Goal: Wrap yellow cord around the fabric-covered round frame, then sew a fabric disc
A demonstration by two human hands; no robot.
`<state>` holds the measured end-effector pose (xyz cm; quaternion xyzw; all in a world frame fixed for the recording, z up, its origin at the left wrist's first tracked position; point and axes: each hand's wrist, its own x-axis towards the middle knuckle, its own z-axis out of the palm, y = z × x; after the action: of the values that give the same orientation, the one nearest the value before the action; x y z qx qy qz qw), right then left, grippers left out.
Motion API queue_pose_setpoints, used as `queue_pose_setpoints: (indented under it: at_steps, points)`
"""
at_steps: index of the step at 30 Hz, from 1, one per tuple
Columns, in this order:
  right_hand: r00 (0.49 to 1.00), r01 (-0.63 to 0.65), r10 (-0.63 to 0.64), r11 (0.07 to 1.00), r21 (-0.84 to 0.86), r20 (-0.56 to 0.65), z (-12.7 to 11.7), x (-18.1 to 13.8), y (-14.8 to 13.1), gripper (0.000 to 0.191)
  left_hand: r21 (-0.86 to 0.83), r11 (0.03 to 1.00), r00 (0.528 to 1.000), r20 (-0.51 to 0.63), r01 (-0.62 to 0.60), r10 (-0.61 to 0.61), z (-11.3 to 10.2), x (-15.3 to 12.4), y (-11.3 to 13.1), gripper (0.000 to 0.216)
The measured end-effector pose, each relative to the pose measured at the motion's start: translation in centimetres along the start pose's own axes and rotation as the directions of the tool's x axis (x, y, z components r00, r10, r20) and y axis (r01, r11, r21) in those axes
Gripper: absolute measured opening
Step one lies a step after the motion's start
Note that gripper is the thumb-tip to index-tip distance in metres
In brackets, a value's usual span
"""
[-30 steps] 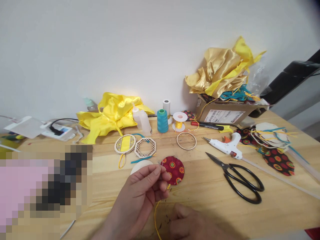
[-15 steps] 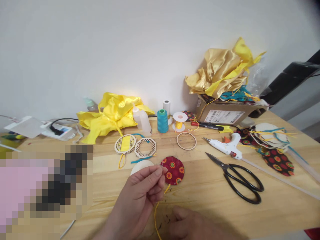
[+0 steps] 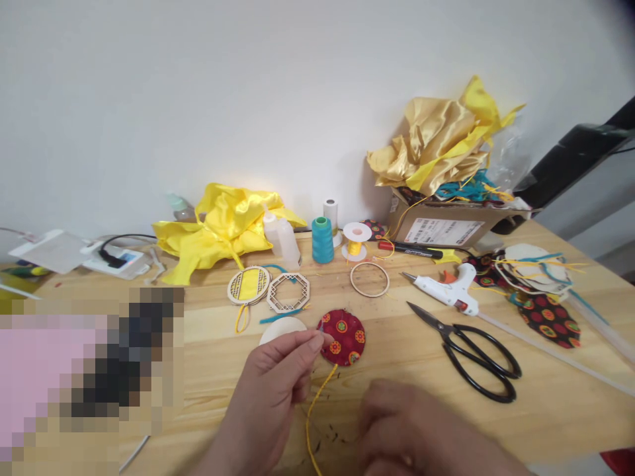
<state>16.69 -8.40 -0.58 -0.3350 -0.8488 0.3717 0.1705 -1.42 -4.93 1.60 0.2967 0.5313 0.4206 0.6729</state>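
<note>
My left hand [image 3: 270, 396] pinches the left edge of a round red patterned fabric disc [image 3: 344, 336] lying on the wooden table [image 3: 407, 370]. A yellow cord [image 3: 313, 413] runs down from the disc between my hands. My right hand [image 3: 411, 430] hovers low at the bottom of the view, blurred, its fingers curled and not clearly visible. A white round disc [image 3: 282, 327] peeks out just behind my left hand.
Black scissors [image 3: 471, 354] and a white glue gun [image 3: 446, 289] lie to the right. Wooden lattice frames [image 3: 270, 289], a wooden ring [image 3: 370, 279], thread spools [image 3: 322, 239], yellow cloth [image 3: 223, 228] and a cardboard box [image 3: 446, 228] of fabric line the back. A blurred patch covers the left.
My right hand has risen and moved right into view. The yellow cord now hangs straighter below the disc. My left hand keeps its pinch.
</note>
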Motion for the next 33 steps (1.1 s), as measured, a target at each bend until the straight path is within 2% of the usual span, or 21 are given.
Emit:
queue_pose_setpoints:
  at_steps: [2, 4, 6, 8, 12, 16, 18, 21, 26, 33]
  points:
    - [0.971, -0.191, 0.185, 0.981, -0.025, -0.15, -2.0, 0.0, -0.4, 0.018, 0.056, 0.998, 1.0, -0.004, -0.027, 0.027, 0.1, -0.1, 0.0, 0.017]
    - [0.915, -0.268, 0.257, 0.963, 0.007, -0.312, -3.6, 0.5, -0.8, 0.02, 0.104, 0.994, 0.999, 0.008, -0.044, 0.044, 0.2, -0.1, 0.1, 0.016]
    - [0.88, -0.241, 0.248, 0.968, 0.069, -0.404, -4.5, 1.3, -0.8, 0.02, 0.141, 0.989, 0.998, 0.034, -0.051, 0.047, 0.2, -0.3, 0.1, 0.017]
    - [0.868, -0.19, 0.231, 0.972, 0.136, -0.44, -4.9, 2.4, -0.7, 0.023, 0.174, 0.983, 0.997, 0.055, -0.056, 0.047, 0.3, -0.4, 0.2, 0.018]
    - [0.906, -0.131, 0.224, 0.955, 0.266, -0.359, -4.9, 4.4, -0.3, 0.036, 0.207, 0.977, 0.996, 0.08, -0.058, 0.042, 0.1, -0.4, 0.2, 0.019]
    - [0.969, -0.11, 0.191, 0.903, 0.415, -0.159, -4.9, 5.6, 0.1, 0.041, 0.219, 0.972, 0.995, 0.067, -0.081, 0.068, -0.2, -0.4, 0.3, 0.018]
    - [0.983, -0.119, 0.171, 0.877, 0.466, -0.07, -4.9, 5.9, 0.2, 0.041, 0.225, 0.971, 0.995, 0.065, -0.085, 0.072, -0.4, -0.4, 0.3, 0.019]
    - [0.985, -0.141, 0.172, 0.867, 0.479, -0.023, -4.7, 6.1, 0.4, 0.034, 0.231, 0.969, 0.996, 0.052, -0.084, 0.073, -0.5, -0.3, 0.3, 0.02]
    - [0.975, -0.185, 0.221, 0.89, 0.418, -0.039, -4.9, 6.1, 0.5, 0.018, 0.221, 0.973, 0.998, 0.039, -0.063, 0.056, -0.5, -0.3, 0.6, 0.022]
    - [0.918, -0.195, 0.214, 0.977, 0.089, -0.335, -6.8, 5.7, 1.9, 0.015, 0.182, 0.982, 0.998, 0.023, -0.055, 0.052, -0.9, -0.2, 0.7, 0.023]
